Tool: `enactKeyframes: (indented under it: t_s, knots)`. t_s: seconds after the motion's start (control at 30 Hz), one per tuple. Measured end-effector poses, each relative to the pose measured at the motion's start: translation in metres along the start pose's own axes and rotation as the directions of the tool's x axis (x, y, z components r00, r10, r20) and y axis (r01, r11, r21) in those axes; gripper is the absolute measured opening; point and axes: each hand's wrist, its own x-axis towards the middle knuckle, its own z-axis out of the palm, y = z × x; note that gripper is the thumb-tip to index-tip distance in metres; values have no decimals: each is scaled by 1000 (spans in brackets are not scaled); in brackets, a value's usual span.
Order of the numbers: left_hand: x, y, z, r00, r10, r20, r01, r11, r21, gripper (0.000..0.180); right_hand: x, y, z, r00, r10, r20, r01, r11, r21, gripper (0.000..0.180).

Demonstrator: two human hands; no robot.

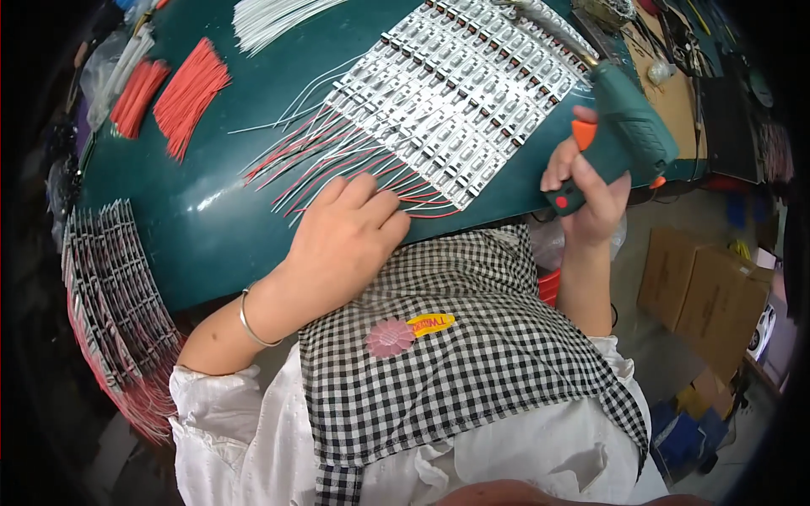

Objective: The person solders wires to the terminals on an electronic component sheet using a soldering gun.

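Note:
My right hand [591, 190] is wrapped around the grip of a green glue gun [637, 126] with an orange trigger. Its metal nozzle points up and left, at the right edge of a white panel of circuit boards [456, 93] set in rows. Red, white and dark wires [295, 169] stick out from the panel's lower left side. Over these wires lies my left hand [350, 228], back upward and fingers curled down on them; its fingertips are partly hidden.
Bundles of red wires [192, 97] and white wires [278, 21] lie on the green table [202, 244]. At the left hang stacked wired boards [114, 295]. Tools and a brown board [658, 84] occupy the far right. Cardboard boxes [704, 287] stand on the floor.

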Motion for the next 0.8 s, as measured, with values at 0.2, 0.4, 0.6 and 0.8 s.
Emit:
enactKeyframes:
  t_s: [0.2, 0.4, 0.6, 0.8]
  knots:
    - [-27, 3, -25, 990, -66, 121, 101, 944, -314, 12, 4, 14, 15, 997, -77, 31, 82, 979, -185, 57]
    - [12, -64, -58, 837, -446, -317, 317, 868, -384, 5, -4, 14, 12, 997, -68, 36, 74, 978, -197, 61]
    - [72, -188, -18, 758, -346, -553, 417, 909, 4, 13, -9, 17, 37, 1000, 9, 16, -7, 995, -104, 60]
    - [102, -210, -7, 771, -467, -433, 511, 859, -16, 19, -23, 30, 64, 1000, -19, 5, 19, 1000, 9, 58]
